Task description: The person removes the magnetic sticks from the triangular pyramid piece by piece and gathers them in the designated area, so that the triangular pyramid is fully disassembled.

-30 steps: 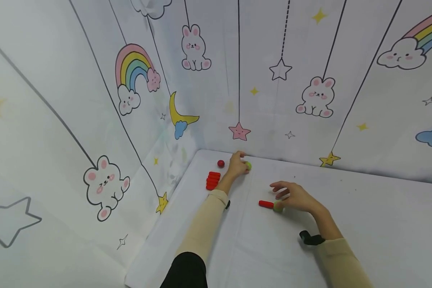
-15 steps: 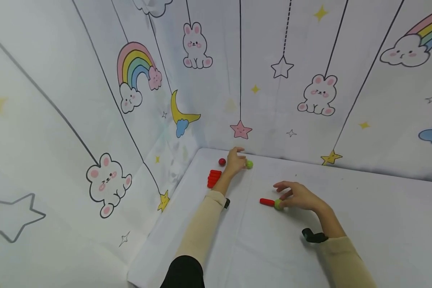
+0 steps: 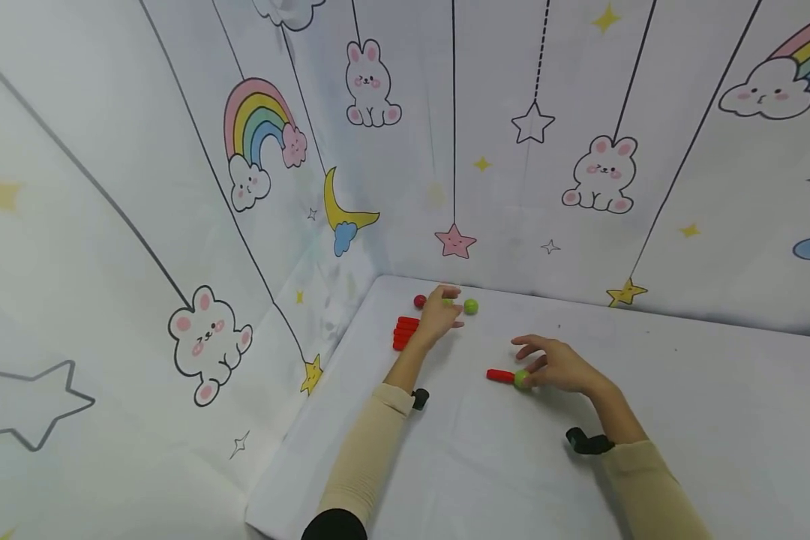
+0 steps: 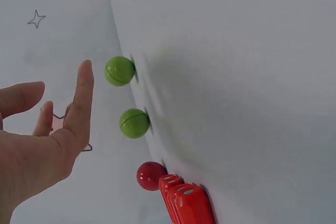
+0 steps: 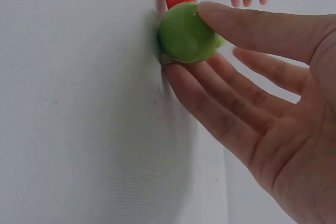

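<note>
My left hand [image 3: 439,315], fingers spread and holding nothing, hovers over the far left of the table. Just past it are two green balls [image 4: 119,71], side by side; in the head view it partly covers one, while the other green ball [image 3: 471,306] shows fully. A red ball [image 3: 420,301] lies to their left. Near the middle, my right hand [image 3: 559,366] pinches a green ball [image 5: 186,32] between thumb and finger. That ball sits at the end of a red stick [image 3: 500,375] lying on the cloth; I cannot tell whether they are joined.
Several red sticks [image 3: 405,334] lie in a row beside my left wrist; their ends [image 4: 191,200] have small slots. A white cloth covers the table [image 3: 486,465]. Printed curtains [image 3: 513,195] rise along its back and left edges.
My left hand has drawn back from the rightmost green ball, uncovering part of a second one. The right hand keeps its pinch with little movement. The head view has shifted slightly.
</note>
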### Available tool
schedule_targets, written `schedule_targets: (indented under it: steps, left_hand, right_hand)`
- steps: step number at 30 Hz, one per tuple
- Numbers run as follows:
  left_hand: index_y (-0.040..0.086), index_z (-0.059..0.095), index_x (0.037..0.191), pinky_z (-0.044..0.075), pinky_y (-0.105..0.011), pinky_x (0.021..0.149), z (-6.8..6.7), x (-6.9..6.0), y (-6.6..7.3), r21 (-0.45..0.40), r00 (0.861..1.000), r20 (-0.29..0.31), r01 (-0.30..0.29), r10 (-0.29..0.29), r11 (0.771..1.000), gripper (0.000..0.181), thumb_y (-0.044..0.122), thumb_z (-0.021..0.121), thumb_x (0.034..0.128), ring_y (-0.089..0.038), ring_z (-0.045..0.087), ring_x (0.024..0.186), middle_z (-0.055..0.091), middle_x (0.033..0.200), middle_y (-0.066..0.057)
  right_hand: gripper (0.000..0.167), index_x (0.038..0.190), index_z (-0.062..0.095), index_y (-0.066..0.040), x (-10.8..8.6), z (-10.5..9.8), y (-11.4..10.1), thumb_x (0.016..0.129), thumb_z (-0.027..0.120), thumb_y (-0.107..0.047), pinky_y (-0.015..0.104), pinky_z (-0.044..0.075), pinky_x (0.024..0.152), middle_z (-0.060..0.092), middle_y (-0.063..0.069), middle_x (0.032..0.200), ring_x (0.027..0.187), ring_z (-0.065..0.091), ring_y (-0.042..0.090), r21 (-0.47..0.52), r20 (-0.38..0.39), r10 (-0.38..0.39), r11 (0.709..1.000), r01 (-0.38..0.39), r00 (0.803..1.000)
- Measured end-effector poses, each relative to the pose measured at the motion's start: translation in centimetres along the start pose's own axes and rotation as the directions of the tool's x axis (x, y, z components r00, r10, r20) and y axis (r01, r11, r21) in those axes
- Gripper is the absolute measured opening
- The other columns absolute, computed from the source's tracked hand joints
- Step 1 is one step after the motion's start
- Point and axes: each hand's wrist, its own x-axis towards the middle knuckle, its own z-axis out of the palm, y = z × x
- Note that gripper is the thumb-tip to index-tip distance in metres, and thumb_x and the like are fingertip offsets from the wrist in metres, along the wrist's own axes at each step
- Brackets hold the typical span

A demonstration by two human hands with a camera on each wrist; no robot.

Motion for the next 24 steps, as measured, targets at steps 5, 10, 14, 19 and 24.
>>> schedule_targets:
  steps: [5, 10, 14, 19, 24]
  left_hand:
    - [0.0, 0.055, 0.14, 0.064, -0.037, 0.084, 0.1, -1.8, 0.1, 0.032, 0.995, 0.091, 0.04, -0.043, 0.999, 0.04, 0.006, 0.064, 0.1021, -0.027, 0.066, 0.108, 0.055, 0.142, -0.02]
    - [-0.001, 0.054, 0.141, 0.063, -0.041, 0.086, 0.5, -3.1, 0.1, 0.113, 0.97, 0.215, 0.088, -0.111, 0.99, 0.045, 0.012, 0.069, 0.1005, -0.025, 0.067, 0.107, 0.058, 0.139, -0.022]
    - [0.0, 0.055, 0.139, 0.063, -0.044, 0.087, 0.9, -3.9, -0.2, 0.154, 0.941, 0.287, 0.14, -0.18, 0.978, 0.049, 0.013, 0.075, 0.097, -0.022, 0.068, 0.102, 0.061, 0.135, -0.021]
    - [0.001, 0.057, 0.139, 0.062, -0.044, 0.088, 1.1, -4.7, -0.5, 0.177, 0.908, 0.354, 0.17, -0.224, 0.969, 0.047, 0.006, 0.073, 0.0956, -0.02, 0.067, 0.099, 0.064, 0.13, -0.018]
    - [0.002, 0.059, 0.137, 0.061, -0.04, 0.086, 1.1, -5.2, -0.7, 0.207, 0.892, 0.407, 0.119, -0.196, 0.971, 0.044, 0.004, 0.071, 0.0948, -0.018, 0.067, 0.097, 0.068, 0.126, -0.016]
  right_hand:
    - [0.08, 0.154, 0.045, -0.006, 0.2, 0.1, -0.1, 0.084, 0.084, -0.001, 0.036, 0.063, 0.078, 0.063, 0.022, 0.129, 0.104, 0.072, 0.03, 0.033, -0.022, 0.0, 0.999, 0.001, 1.0]
    - [0.081, 0.154, 0.045, -0.006, 0.5, 0.5, 0.0, 0.084, 0.084, 0.0, 0.035, 0.063, 0.074, 0.064, 0.021, 0.128, 0.104, 0.071, 0.031, 0.058, -0.033, -0.001, 0.998, 0.003, 0.999]
    - [0.08, 0.154, 0.046, -0.007, 0.8, 0.7, 0.2, 0.084, 0.084, -0.001, 0.036, 0.063, 0.073, 0.065, 0.021, 0.127, 0.105, 0.072, 0.032, 0.066, -0.04, -0.005, 0.998, 0.008, 0.999]
    - [0.077, 0.153, 0.045, -0.005, 0.9, 1.2, 0.2, 0.086, 0.083, -0.002, 0.039, 0.064, 0.074, 0.065, 0.022, 0.127, 0.108, 0.071, 0.036, 0.104, -0.025, -0.026, 0.994, 0.029, 0.999]
    - [0.077, 0.154, 0.045, -0.004, 0.9, 1.7, 0.0, 0.086, 0.082, -0.002, 0.039, 0.064, 0.074, 0.065, 0.023, 0.127, 0.111, 0.071, 0.037, 0.127, -0.009, -0.033, 0.991, 0.034, 0.999]
